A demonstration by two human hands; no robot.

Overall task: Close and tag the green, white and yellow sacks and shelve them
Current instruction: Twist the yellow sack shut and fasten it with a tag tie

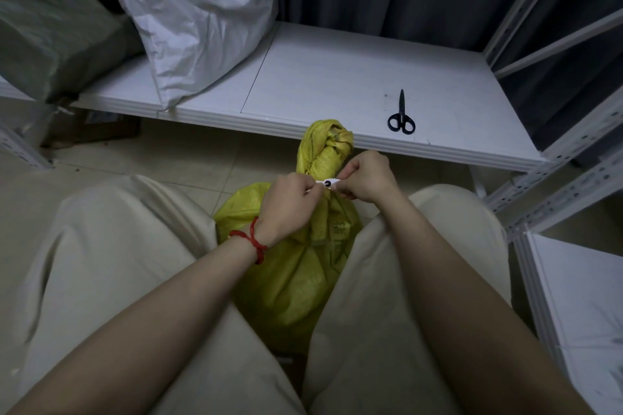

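A yellow woven sack (303, 266) stands on the floor between my knees, its neck twisted into a bunch at the top. At that neck a small white tag (329, 183) with a black dot is pinched between both hands. My left hand (290, 202) pinches the tag's left end and my right hand (365, 177) pinches its right end. A white sack (199, 10) leans upright on the white shelf (337, 77). Farther left on the same shelf lies a green sack (50, 40).
Black scissors (401, 114) lie on the shelf to the right, near its front edge. A white metal rack upright (556, 185) stands at the right, with another white board (580, 296) below it. Dark curtain hangs behind the shelf. Tiled floor shows under the shelf.
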